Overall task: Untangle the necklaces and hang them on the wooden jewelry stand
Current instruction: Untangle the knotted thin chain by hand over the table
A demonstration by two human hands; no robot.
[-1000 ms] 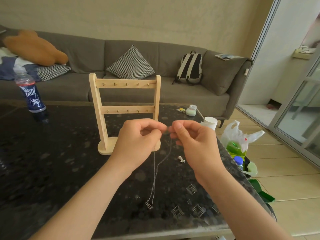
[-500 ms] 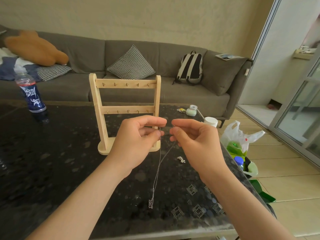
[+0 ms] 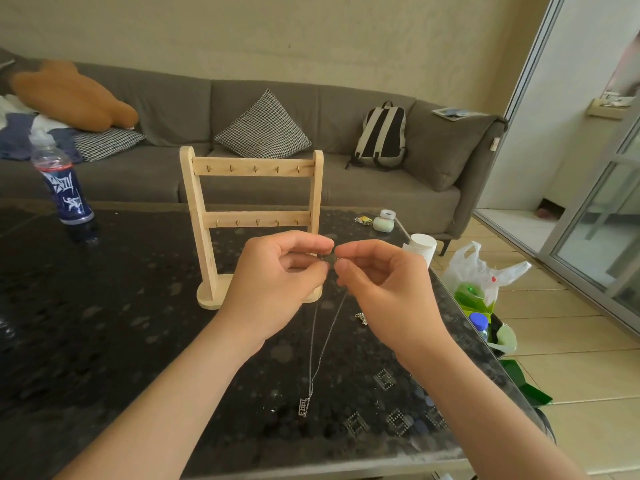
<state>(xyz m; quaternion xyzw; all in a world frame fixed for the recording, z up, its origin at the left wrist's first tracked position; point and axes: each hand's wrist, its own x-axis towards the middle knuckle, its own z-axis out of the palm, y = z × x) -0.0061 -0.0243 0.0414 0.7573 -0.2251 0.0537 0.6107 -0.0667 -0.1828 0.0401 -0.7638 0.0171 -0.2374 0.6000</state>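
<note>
A thin silver necklace (image 3: 320, 348) hangs from both my hands above the black table, its rectangular pendant (image 3: 304, 406) dangling low near the tabletop. My left hand (image 3: 277, 282) pinches one end of the chain between thumb and forefinger. My right hand (image 3: 384, 285) pinches the other end, fingertips almost meeting the left hand's. Just behind my hands stands the wooden jewelry stand (image 3: 252, 188), two bars with small brass hooks, all bare. A small silver piece of jewelry (image 3: 361, 318) lies on the table right of the chain.
A blue-labelled bottle (image 3: 62, 188) stands at the table's far left. A small green case (image 3: 382, 223) and a white roll (image 3: 422, 245) sit near the right edge of the black speckled table (image 3: 104, 323). A white plastic bag (image 3: 481, 271) sits on the floor to the right. A grey sofa (image 3: 381, 195) lies beyond.
My hands shifted slightly and drew their fingertips closer together at the chain's ends. The pendant swung a little and hangs lower and more to the right than a second ago.
</note>
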